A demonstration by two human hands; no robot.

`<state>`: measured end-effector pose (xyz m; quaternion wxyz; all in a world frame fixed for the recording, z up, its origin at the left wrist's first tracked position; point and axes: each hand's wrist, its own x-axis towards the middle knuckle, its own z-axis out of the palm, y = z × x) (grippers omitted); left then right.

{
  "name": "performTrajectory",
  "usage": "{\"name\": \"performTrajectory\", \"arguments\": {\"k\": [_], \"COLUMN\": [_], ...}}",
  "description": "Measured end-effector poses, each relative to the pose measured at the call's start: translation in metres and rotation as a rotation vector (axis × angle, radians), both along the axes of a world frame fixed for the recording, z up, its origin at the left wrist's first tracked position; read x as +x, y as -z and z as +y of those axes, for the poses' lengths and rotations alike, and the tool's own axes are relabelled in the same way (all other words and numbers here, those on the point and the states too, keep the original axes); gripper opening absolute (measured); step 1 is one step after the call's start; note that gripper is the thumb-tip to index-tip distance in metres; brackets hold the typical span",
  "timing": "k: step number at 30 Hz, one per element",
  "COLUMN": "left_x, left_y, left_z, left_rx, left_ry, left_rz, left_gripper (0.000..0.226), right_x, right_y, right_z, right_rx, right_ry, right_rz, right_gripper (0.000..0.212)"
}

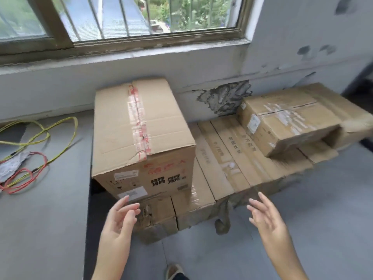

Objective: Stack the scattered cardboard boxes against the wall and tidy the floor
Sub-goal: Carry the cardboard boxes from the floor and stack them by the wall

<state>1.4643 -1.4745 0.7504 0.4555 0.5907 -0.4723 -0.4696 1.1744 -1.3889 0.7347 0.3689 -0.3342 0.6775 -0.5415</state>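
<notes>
Both my hands were off the boxes, held out in front of the stack. Left hand hovered just near of the tall box's front label, fingers straight and apart, holding nothing. Right hand was the same: fingers spread, empty, over the floor near the flat cartons' near edge. I read that as gauging the stack, not gripping.

Placement made sense:
- Flat cartons sat at the bottom as a wide base, far ends running up to the wall under the window.
- Tall box sat on the left end of that base, far side close to the wall so it couldn't tip backward. It overhung the base on its left.
- Taped box sat on the right end, skewed, one near corner overhanging the base. I'd have squared that one.
- Crushed box lay behind and under it, hard against the wall at far right.

Count: tall box 1, taped box 1, crushed box 1, flat cartons maybe 4 or 5; edges were motion-blurred, so not firm.

Floor wasn't tidy. On the left: yellow cord 1, red cord 1, tangled together, plus 1 grey rag among them. A dark scrap hung off the base's near edge.
</notes>
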Motion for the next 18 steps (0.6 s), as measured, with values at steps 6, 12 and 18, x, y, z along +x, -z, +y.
{"name": "performTrajectory", "arguments": {"k": [6,12,18], "left_x": [-0.083,-0.189,-0.294], "left_y": [-0.022,-0.014,0.003], "left_z": [0.046,0.147,0.280], "left_rx": [-0.067,-0.116,-0.045], "left_ry": [0.425,0.752,1.118], "left_rz": [-0.043,0.006,0.060], "left_gripper": [0.036,0.027,0.030], "right_x": [-0.039,-0.080,-0.093], "right_y": [-0.003,0.005,0.010], "right_z": [0.119,0.295,0.486], "right_rx": [-0.081,-0.090,0.015], "right_ry": [0.257,0.573,0.896], "right_rz": [0.041,0.054,0.067], "right_gripper": [0.088,0.062,0.066]}}
